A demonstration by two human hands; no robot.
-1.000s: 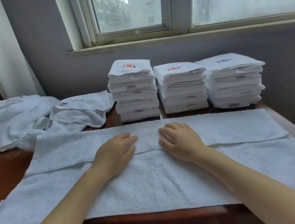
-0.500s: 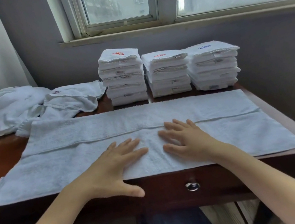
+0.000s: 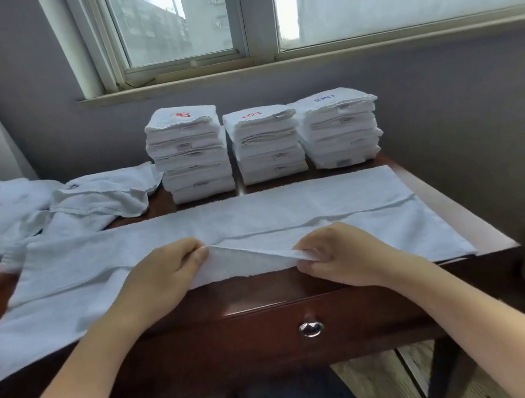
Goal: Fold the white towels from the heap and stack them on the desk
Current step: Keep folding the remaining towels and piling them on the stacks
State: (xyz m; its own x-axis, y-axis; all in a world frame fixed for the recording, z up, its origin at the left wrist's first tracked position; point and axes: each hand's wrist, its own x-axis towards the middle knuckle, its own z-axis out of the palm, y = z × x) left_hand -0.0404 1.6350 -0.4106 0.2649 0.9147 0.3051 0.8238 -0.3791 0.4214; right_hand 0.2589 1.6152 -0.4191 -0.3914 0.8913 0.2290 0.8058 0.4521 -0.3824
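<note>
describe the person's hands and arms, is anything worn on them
Nothing is worn on either one. The left hand and the right hand are bare, with no gloves, rings or bracelets showing. The left forearm and the right forearm are bare too, with no sleeve, watch or band in view down to the picture's bottom edge.

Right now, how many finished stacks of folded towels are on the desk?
3, side by side along the desk's back edge: the left stack, red mark on top; the middle stack, red mark; the right stack, blue mark. None appears hidden.
</note>
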